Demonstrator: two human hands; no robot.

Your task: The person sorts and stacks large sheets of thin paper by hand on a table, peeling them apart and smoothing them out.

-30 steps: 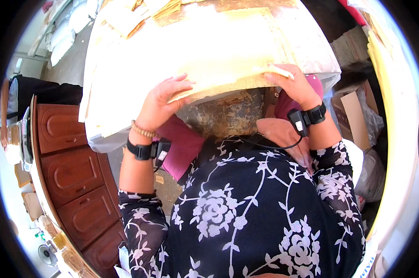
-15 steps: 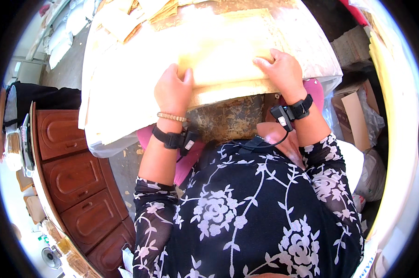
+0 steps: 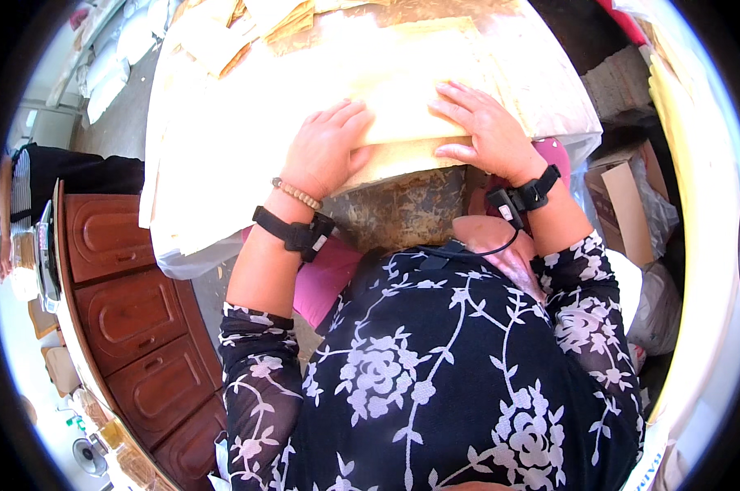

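Note:
A pale yellow sheet (image 3: 403, 119), strongly washed out by bright light, lies at the near edge of the table in front of me. My left hand (image 3: 327, 149) rests on its left side, palm down with fingers stretched forward. On the right side, my right hand (image 3: 483, 135) lies with fingers spread and thumb apart. Neither hand grips anything. A second yellowish layer (image 3: 399, 159) shows below the sheet's near edge. Whether the sheet is folded, and what it is made of, I cannot tell through the glare.
Brownish-yellow sheet pieces (image 3: 280, 20) are piled at the table's far side. Clear plastic (image 3: 191, 263) hangs off the table's corner. Reddish-brown cabinets (image 3: 128, 307) stand at left, near another person's dark clothing (image 3: 83, 178). An opened cardboard box (image 3: 628, 209) sits at right.
Both hands have gone from pinching the sheet's sides to lying flat on it with fingers extended. The left hand has shifted right and its forearm is more slanted.

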